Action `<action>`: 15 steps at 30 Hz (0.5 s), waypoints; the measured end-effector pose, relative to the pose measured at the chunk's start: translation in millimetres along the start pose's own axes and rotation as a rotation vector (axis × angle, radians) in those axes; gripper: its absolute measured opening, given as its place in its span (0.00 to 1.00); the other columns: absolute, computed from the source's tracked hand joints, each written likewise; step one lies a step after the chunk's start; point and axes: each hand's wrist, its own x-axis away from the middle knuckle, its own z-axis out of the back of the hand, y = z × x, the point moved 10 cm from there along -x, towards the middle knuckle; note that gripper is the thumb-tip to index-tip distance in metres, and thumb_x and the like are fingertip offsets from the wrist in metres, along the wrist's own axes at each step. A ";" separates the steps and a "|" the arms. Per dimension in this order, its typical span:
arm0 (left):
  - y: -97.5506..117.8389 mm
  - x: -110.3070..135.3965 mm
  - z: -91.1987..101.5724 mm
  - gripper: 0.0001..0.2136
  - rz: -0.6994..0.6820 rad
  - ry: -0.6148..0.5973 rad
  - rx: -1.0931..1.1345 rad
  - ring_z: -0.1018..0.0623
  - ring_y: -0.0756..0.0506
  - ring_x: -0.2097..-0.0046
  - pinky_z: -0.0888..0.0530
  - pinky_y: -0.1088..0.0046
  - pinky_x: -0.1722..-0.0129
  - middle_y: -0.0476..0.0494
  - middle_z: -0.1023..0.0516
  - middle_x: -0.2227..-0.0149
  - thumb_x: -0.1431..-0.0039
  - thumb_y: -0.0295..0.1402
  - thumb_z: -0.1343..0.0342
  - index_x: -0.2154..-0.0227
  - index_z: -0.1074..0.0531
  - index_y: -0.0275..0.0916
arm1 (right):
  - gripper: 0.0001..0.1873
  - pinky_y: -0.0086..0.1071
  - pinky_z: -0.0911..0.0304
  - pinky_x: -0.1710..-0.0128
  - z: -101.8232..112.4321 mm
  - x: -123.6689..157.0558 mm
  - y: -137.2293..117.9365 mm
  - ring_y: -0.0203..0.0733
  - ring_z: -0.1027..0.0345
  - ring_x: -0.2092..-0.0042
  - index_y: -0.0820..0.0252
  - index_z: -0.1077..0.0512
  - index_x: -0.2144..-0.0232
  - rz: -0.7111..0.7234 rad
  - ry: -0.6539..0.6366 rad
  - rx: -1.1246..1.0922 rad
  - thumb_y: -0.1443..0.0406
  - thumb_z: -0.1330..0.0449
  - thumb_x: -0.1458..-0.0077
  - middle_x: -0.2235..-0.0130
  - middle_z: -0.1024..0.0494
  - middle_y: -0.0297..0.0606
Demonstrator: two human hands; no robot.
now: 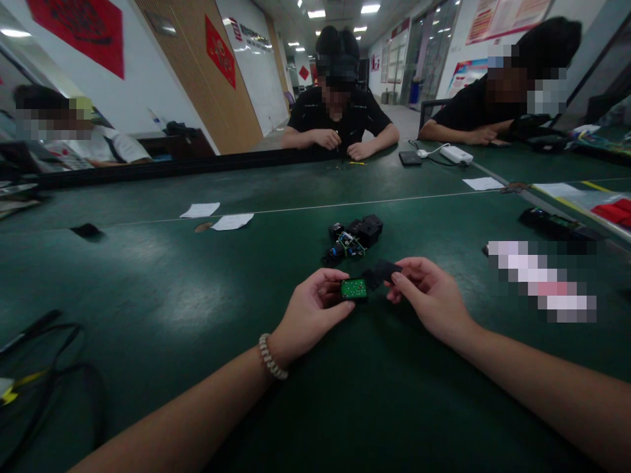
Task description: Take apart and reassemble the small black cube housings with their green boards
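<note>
My left hand (311, 310) is closed round a small black housing with a green circuit board (353, 288) showing in its open face. My right hand (428, 294) pinches a flat black plastic piece (386, 270) just right of the board; the two parts nearly touch. Both hands hover low over the dark green table (197, 295). A beaded bracelet (272, 357) sits on my left wrist. Just beyond my hands lies a small heap of black electronic parts (353, 238) with wires and a bare board.
Paper slips (217, 217) lie at the left middle. Black cables (44, 374) curl at the near left edge. A person sits across the table at the far side, another at the far right beside a white power strip (456, 154). A black device (552, 223) lies right.
</note>
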 end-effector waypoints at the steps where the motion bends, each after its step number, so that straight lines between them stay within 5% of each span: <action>1: 0.5 0.0 -0.4 0.19 -0.001 -0.001 0.000 0.17 0.41 0.50 0.21 0.58 0.46 0.41 0.17 0.54 0.48 0.27 0.32 0.53 0.27 0.39 | 0.16 0.35 0.24 0.71 -1.5 0.5 0.3 0.40 0.21 0.72 0.58 0.30 0.58 -0.009 -0.012 0.001 0.56 0.33 0.42 0.68 0.18 0.37; 10: -5.4 -0.7 -0.1 0.20 0.020 -0.018 -0.008 0.18 0.41 0.50 0.20 0.60 0.49 0.41 0.18 0.53 0.46 0.28 0.32 0.51 0.28 0.39 | 0.17 0.30 0.30 0.78 -9.3 4.8 4.2 0.38 0.23 0.77 0.55 0.36 0.59 -0.065 -0.066 -0.041 0.53 0.35 0.40 0.72 0.17 0.34; 15: -4.1 -1.3 -1.3 0.20 0.016 -0.028 0.002 0.18 0.42 0.51 0.21 0.60 0.48 0.42 0.18 0.54 0.47 0.27 0.32 0.51 0.28 0.38 | 0.14 0.30 0.29 0.77 -8.4 4.8 -1.3 0.38 0.20 0.74 0.56 0.32 0.61 -0.018 -0.064 -0.031 0.56 0.34 0.42 0.63 0.14 0.41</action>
